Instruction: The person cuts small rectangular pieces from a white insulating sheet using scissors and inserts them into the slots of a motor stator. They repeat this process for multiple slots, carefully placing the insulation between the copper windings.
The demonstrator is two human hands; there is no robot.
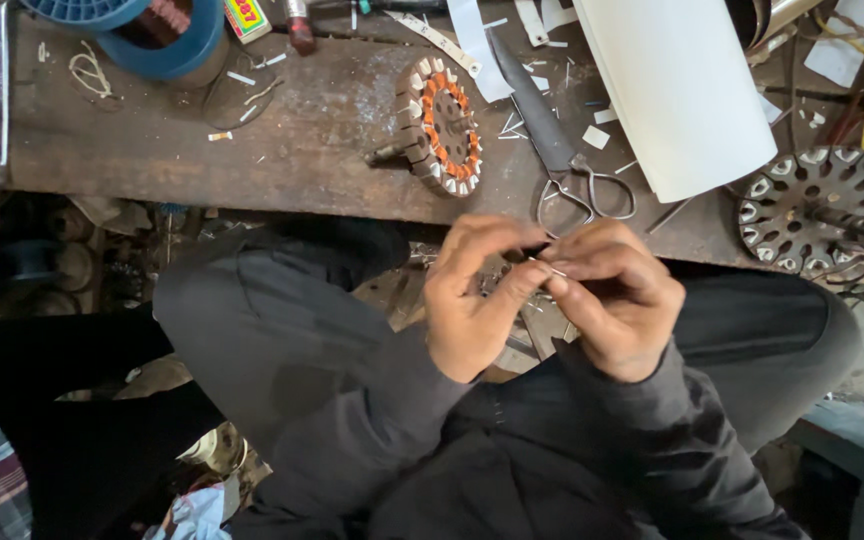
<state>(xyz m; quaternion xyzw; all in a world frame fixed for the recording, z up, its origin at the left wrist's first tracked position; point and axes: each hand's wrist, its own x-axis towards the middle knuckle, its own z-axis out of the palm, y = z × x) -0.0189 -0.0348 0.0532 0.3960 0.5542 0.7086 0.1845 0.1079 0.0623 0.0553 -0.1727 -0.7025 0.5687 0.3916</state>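
Two hands met just below the near edge of the workbench (pixel 252 150), above your knees. Your left hand (pixel 472 300) had its thumb and forefinger pressed together on a thin strip (pixel 549 266), a small pale sliver that showed only between the fingertips. Your right hand (pixel 617 300) curled toward it, fingers bunched and pinching the same strip from the other side, so that the two hands touched at the tips. How much of the strip lay hidden inside the fingers could not be told.

On the workbench, just beyond your left hand, a wound stator (pixel 442 125) stood tilted on its edge, with copper coils and pale paper tabs round its ring. Beside it, toward your right hand, a pair of scissors (pixel 562 150) lay shut, handles pointing at you, near the bench edge. Further right on the workbench a sheet of white paper (pixel 677 90) lay rolled loosely, and past it, at the right end, a bare stator (pixel 820 210) lay flat with pale liners in its slots. At the far left of the workbench sat a blue spool (pixel 152 30) of copper wire. Small paper scraps (pixel 597 137) lay scattered over the bench between the wound stator and the white paper.
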